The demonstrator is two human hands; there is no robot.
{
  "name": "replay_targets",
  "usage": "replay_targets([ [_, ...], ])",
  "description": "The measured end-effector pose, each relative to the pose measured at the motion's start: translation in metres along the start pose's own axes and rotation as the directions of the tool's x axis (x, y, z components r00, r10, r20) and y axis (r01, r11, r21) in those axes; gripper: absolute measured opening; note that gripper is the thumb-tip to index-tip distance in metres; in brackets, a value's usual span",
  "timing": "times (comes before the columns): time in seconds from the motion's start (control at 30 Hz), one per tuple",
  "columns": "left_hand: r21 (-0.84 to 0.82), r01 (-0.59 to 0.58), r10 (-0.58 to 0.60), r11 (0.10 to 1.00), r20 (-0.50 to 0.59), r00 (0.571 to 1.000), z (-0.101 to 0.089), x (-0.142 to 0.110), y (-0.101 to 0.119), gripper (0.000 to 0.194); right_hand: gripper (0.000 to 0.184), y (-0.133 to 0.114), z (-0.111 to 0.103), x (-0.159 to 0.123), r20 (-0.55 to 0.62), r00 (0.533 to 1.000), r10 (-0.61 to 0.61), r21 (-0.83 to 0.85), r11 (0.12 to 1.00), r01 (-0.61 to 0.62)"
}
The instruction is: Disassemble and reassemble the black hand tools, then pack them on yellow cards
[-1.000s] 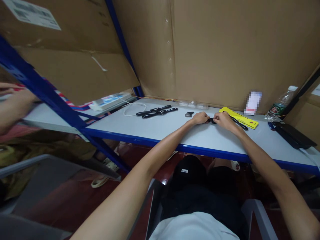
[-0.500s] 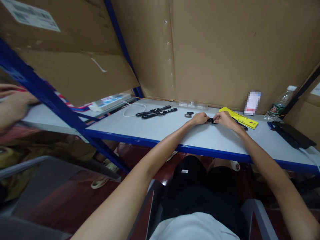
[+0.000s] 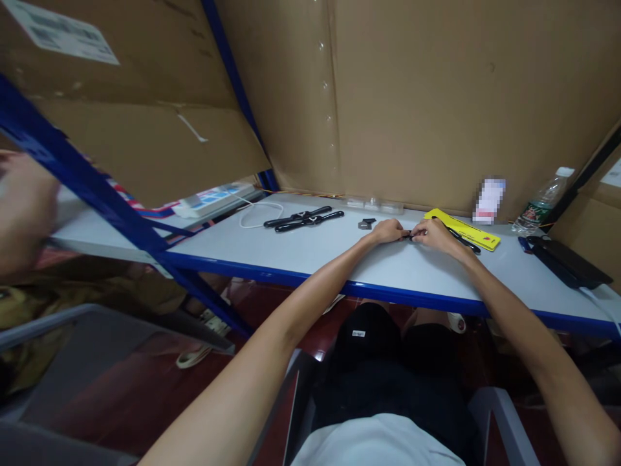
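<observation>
My left hand (image 3: 389, 231) and my right hand (image 3: 431, 233) meet over the white tabletop, fingers pinched around a small black part (image 3: 408, 235). The fingers cover most of it, so its exact kind does not show. Beside my right hand, partly behind it, lies a long black handled tool (image 3: 466, 243) that looks like a spokeshave. A small dark grey piece (image 3: 367, 224) rests just left of my left hand. Farther left are two black double-handled tools (image 3: 309, 221), also like spokeshaves, side by side.
A yellow printed card or packet (image 3: 473, 233) lies behind my right hand. To the right stand a plastic bottle (image 3: 536, 204) and a black case (image 3: 570, 262). Cardboard (image 3: 417, 97) walls the back. A power strip (image 3: 213, 199) and another person's arm (image 3: 26, 213) are at left.
My fingers have shifted slightly on the small black part, and less of it shows now. At the left, the other person's hand has moved and is blurred.
</observation>
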State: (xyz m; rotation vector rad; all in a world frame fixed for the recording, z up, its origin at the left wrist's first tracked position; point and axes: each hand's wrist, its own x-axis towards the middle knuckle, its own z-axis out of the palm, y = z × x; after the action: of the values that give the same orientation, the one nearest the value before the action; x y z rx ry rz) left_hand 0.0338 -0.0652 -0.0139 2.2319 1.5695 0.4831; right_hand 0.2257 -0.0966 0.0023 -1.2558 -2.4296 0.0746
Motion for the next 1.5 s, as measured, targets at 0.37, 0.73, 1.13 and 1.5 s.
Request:
replay_targets([
  [0.37, -0.050, -0.008, 0.008, 0.999, 0.001, 1.000, -0.002, -0.004, 0.003, 0.035, 0.011, 0.006, 0.012, 0.003, -0.069, 0.993, 0.100, 0.066, 0.993, -0.095],
  [0.73, 0.069, -0.116, 0.109, 0.991, 0.093, 0.990, -0.011, -0.007, 0.000, 0.050, 0.015, 0.013, 0.012, 0.006, -0.062, 0.991, 0.122, 0.166, 0.980, -0.111],
  [1.13, 0.451, -0.166, 0.221, 0.877, -0.072, 0.973, 0.009, -0.031, 0.001, 0.080, 0.010, 0.002, 0.012, 0.003, -0.068, 0.989, 0.128, 0.253, 0.962, -0.107],
  [1.5, 0.420, -0.171, 0.216, 0.891, -0.063, 0.974, 0.007, -0.032, 0.004, 0.078, 0.014, 0.006, 0.017, 0.004, -0.062, 0.994, 0.087, 0.240, 0.968, -0.070],
])
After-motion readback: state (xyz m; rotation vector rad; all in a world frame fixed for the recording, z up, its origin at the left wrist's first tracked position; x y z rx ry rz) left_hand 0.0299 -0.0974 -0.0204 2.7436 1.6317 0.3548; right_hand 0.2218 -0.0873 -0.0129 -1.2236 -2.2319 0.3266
